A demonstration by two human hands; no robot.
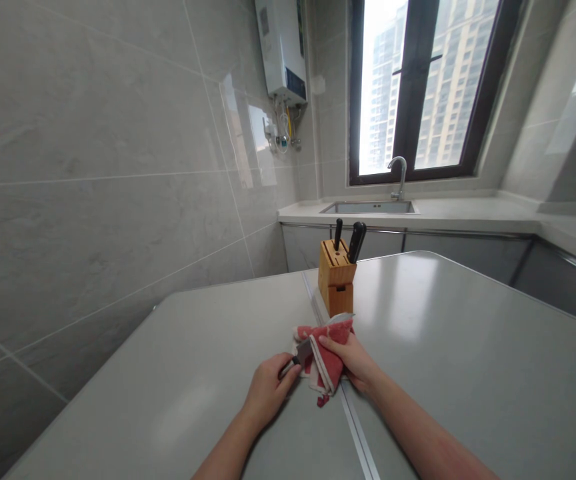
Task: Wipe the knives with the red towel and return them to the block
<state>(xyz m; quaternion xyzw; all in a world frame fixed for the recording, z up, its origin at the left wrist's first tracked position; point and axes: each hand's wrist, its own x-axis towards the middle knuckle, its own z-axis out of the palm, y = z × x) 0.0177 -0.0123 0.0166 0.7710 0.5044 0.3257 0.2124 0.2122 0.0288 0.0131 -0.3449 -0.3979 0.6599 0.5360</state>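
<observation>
Holding cloth (332, 365) around knife (305, 351), glossy table (208, 373) — tiled walls (118, 120), window (415, 93)

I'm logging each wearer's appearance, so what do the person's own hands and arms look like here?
Both the left hand and the right hand are ungloved. The left forearm and right forearm are bare as far as they show, with no sleeve, watch or bracelet visible. Some fingers are hidden, so rings cannot be ruled out.
</observation>
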